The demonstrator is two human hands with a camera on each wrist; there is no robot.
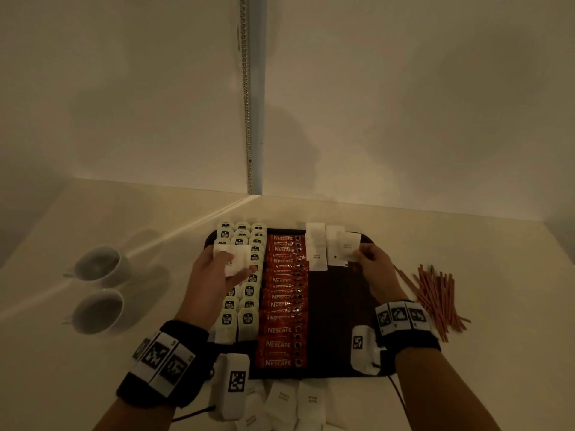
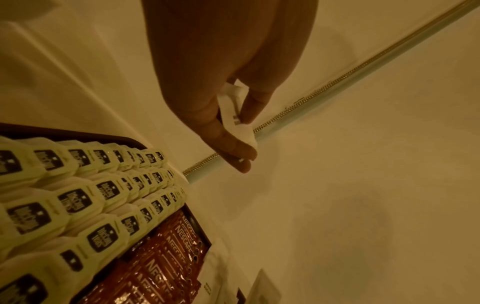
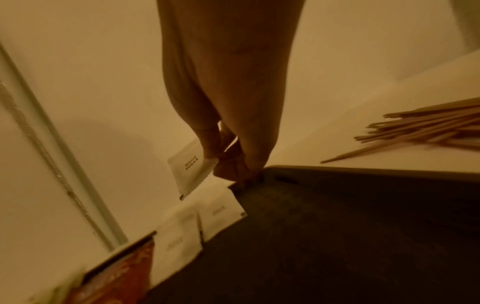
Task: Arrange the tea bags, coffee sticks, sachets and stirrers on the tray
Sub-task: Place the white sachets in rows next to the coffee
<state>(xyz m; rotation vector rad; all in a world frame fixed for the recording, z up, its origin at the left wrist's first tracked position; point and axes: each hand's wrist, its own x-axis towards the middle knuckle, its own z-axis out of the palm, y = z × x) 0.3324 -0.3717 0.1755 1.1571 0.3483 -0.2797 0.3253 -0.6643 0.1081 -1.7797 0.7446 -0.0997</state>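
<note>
A dark tray (image 1: 339, 306) holds rows of pale green tea bags (image 1: 249, 318) on its left and red Nescafe coffee sticks (image 1: 283, 306) beside them. Two white sugar sachets (image 1: 315, 244) lie at the tray's far right part. My left hand (image 1: 217, 272) hovers over the tea bags and pinches white sachets (image 2: 235, 115) between thumb and fingers. My right hand (image 1: 371, 262) pinches one white sugar sachet (image 3: 188, 166) above the tray's far right corner. Brown stirrers (image 1: 435, 297) lie loose on the counter right of the tray.
Two white cups (image 1: 99, 287) stand on the counter to the left. More white sachets (image 1: 292, 402) lie on the counter in front of the tray. Walls meet in a corner (image 1: 255, 191) just behind the tray. The tray's right half (image 3: 363, 236) is bare.
</note>
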